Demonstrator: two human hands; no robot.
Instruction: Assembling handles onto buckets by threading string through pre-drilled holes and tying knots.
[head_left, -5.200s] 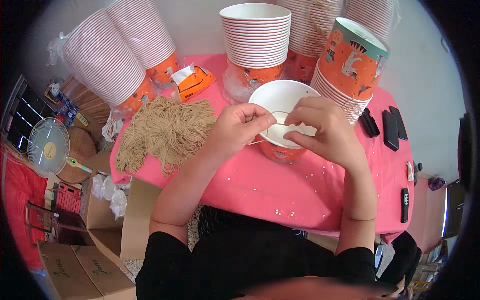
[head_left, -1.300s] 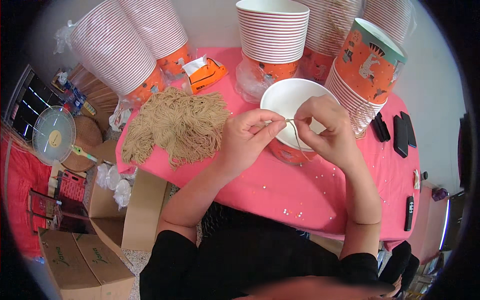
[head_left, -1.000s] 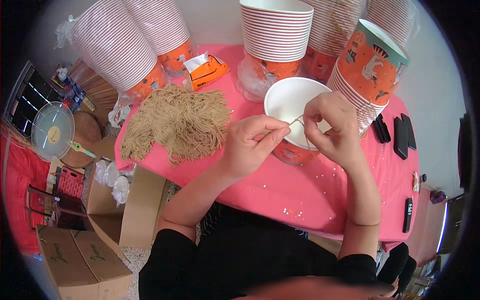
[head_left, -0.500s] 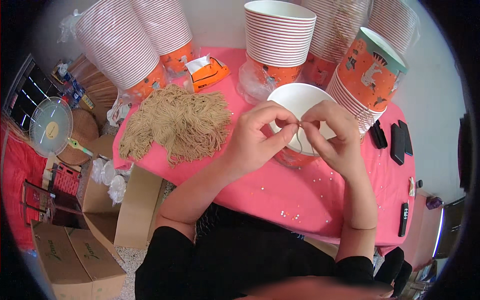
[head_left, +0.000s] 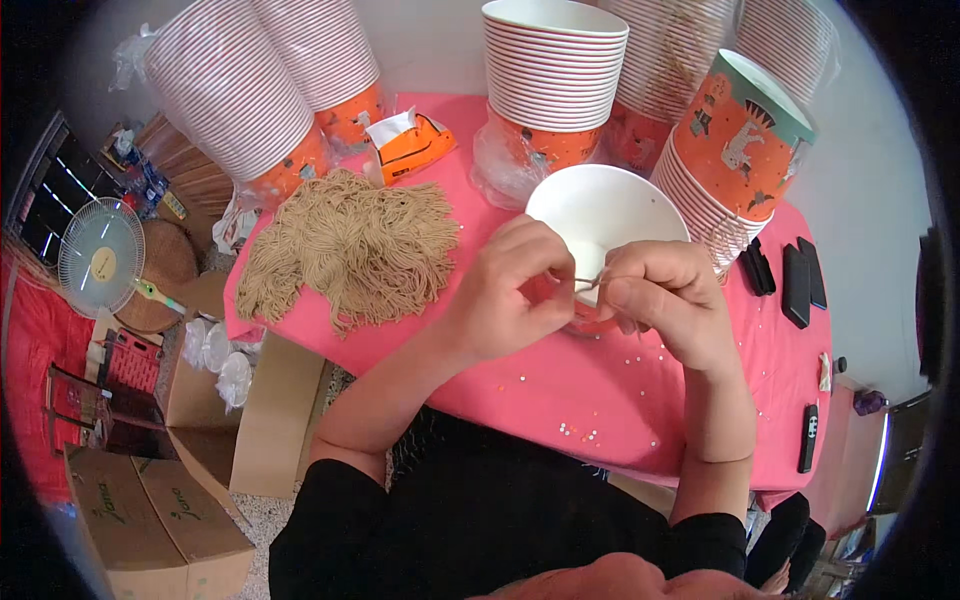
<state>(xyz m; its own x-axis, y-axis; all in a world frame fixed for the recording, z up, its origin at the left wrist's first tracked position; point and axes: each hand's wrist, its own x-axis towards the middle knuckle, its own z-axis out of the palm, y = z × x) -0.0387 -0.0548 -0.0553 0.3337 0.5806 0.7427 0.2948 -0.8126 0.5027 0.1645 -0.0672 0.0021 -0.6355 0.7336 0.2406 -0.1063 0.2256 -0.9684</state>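
Pink tabletop (head_left: 520, 400) carried a heap of tan strings (head_left: 350, 245), an orange tissue pack (head_left: 412, 145), tall stacks of paper cups (head_left: 553, 75) and scattered small beads (head_left: 580, 432). Dark remotes (head_left: 797, 285) lay at its right edge. On the floor left stood a white fan (head_left: 100, 258) and cardboard boxes (head_left: 150, 510).

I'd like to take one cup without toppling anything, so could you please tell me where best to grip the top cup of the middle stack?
Take the top cup of the middle stack by its rolled rim, coming from above. It stands upright and mouth up, and only its rim clears the cups nested below. Stacks crowd its right side, and both hands, left hand and right hand, work at the white bowl in front.
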